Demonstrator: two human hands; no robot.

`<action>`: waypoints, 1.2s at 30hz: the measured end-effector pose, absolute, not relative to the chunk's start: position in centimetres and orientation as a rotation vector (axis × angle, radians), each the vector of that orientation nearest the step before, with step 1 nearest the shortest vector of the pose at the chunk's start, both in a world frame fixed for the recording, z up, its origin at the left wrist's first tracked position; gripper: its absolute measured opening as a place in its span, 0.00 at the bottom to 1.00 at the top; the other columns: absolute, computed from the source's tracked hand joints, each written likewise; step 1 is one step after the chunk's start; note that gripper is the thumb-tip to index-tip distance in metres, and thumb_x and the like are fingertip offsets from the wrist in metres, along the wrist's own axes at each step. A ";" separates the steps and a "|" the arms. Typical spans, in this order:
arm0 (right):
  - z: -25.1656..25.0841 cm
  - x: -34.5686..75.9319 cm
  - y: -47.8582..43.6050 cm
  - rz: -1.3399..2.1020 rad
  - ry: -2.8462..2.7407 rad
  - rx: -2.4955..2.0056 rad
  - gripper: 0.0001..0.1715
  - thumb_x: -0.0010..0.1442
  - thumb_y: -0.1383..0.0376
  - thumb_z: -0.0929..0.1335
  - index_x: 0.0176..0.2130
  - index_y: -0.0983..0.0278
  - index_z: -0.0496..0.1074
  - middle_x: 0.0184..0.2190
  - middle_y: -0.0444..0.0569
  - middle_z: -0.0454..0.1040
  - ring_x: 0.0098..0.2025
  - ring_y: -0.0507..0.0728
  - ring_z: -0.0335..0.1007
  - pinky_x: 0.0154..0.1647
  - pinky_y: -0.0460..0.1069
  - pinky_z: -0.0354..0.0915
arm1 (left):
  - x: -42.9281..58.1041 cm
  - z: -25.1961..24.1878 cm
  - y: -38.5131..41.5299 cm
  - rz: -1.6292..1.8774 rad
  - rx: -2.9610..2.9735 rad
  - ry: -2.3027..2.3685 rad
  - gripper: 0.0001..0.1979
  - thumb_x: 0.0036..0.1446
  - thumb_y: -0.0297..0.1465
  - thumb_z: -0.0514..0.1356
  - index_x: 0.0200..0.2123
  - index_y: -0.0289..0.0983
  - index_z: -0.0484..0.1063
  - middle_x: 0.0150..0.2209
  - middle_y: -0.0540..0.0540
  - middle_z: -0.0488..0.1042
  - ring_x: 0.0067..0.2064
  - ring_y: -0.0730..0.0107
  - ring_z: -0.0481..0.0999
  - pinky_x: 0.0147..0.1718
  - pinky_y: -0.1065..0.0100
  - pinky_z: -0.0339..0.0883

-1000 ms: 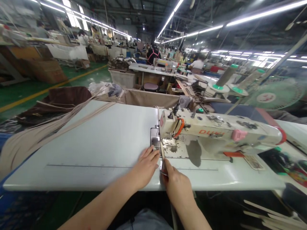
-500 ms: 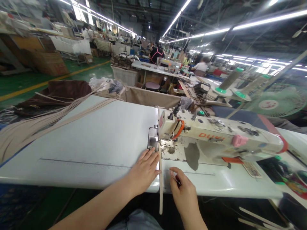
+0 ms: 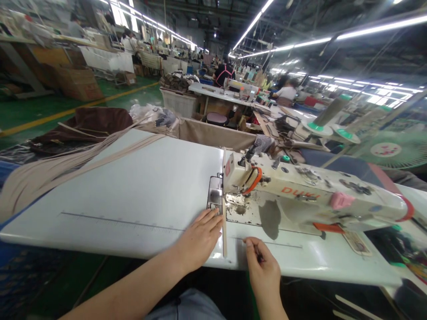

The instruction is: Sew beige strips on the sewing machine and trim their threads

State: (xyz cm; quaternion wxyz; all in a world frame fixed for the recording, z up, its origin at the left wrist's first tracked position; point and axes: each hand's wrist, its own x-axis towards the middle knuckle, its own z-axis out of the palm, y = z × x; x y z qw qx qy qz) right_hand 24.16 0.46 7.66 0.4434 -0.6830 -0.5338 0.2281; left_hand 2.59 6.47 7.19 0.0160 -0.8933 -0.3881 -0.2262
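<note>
A narrow beige strap point(image 3: 224, 233) lies front to back under the head of the sewing machine point(image 3: 273, 182), its near end close to the table's front edge. My left hand point(image 3: 205, 231) rests flat, fingers stretched forward, along the strap's left side by the metal plate point(image 3: 215, 195). The fingertips appear to touch the strap's edge. To the right of the strap, my right hand point(image 3: 262, 262) is closed over the table's front edge, thumb and forefinger pinched. Something small and dark shows inside its curled fingers, too hidden to name.
Many loose beige straps point(image 3: 76, 166) drape over the table's left side. A printed ruler line point(image 3: 123, 222) crosses the white tabletop point(image 3: 160, 178). Behind stands a fabric-lined bin point(image 3: 213, 133); thread cones point(image 3: 330, 113) and a fan point(image 3: 387, 149) are at right. Other people work farther back.
The strap has slid away from me through the machine; its near end hung below the table edge and now lies on the tabletop. My right hand has shifted slightly right. The view has turned a little.
</note>
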 end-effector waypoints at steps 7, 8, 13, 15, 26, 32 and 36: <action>7.6 24.2 0.4 0.592 -1.313 -1.698 0.28 0.64 0.42 0.68 0.37 0.63 0.80 0.25 0.47 0.75 0.26 0.55 0.66 0.30 0.49 0.65 | 2.8 6.8 6.5 -0.654 -2.714 -1.199 0.25 0.76 0.39 0.51 0.67 0.30 0.64 0.69 0.41 0.67 0.73 0.53 0.60 0.72 0.53 0.52; 7.6 24.2 0.4 0.595 -1.309 -1.697 0.28 0.64 0.42 0.68 0.37 0.63 0.80 0.25 0.46 0.75 0.26 0.55 0.65 0.30 0.49 0.64 | 2.8 6.8 6.5 -0.643 -2.701 -1.204 0.27 0.76 0.40 0.50 0.68 0.29 0.62 0.69 0.41 0.67 0.73 0.53 0.59 0.72 0.53 0.53; 8.2 23.7 0.4 0.593 -1.292 -1.708 0.29 0.64 0.41 0.67 0.35 0.63 0.79 0.24 0.45 0.73 0.25 0.55 0.64 0.30 0.49 0.63 | 2.9 6.7 6.4 -0.600 -2.695 -1.232 0.30 0.75 0.44 0.51 0.70 0.29 0.59 0.71 0.41 0.64 0.74 0.51 0.57 0.73 0.52 0.52; 8.6 23.3 0.3 0.583 -1.259 -1.715 0.29 0.64 0.41 0.67 0.34 0.62 0.79 0.24 0.44 0.72 0.25 0.55 0.62 0.30 0.49 0.62 | 2.9 6.8 6.4 -0.601 -2.708 -1.240 0.30 0.75 0.44 0.52 0.70 0.30 0.60 0.71 0.41 0.64 0.74 0.52 0.57 0.73 0.52 0.52; 9.2 22.7 0.2 0.608 -1.222 -1.716 0.26 0.65 0.43 0.67 0.34 0.61 0.78 0.25 0.44 0.72 0.26 0.54 0.62 0.31 0.49 0.60 | 3.4 6.7 8.6 -0.546 -2.728 -1.345 0.29 0.76 0.43 0.48 0.69 0.30 0.61 0.71 0.41 0.65 0.76 0.51 0.52 0.73 0.48 0.53; 9.1 22.7 0.1 0.581 -1.231 -1.710 0.26 0.65 0.43 0.66 0.34 0.61 0.78 0.24 0.43 0.71 0.27 0.55 0.63 0.33 0.49 0.62 | 3.6 7.5 10.4 -0.596 -2.725 -1.379 0.25 0.75 0.38 0.51 0.67 0.31 0.63 0.69 0.38 0.67 0.76 0.49 0.52 0.73 0.44 0.53; 9.0 22.9 0.1 0.586 -1.259 -1.713 0.28 0.66 0.42 0.66 0.34 0.61 0.78 0.23 0.43 0.70 0.25 0.55 0.62 0.31 0.49 0.62 | 3.7 8.2 11.4 -0.652 -2.703 -1.387 0.21 0.72 0.35 0.56 0.63 0.33 0.67 0.67 0.38 0.68 0.76 0.44 0.50 0.73 0.42 0.52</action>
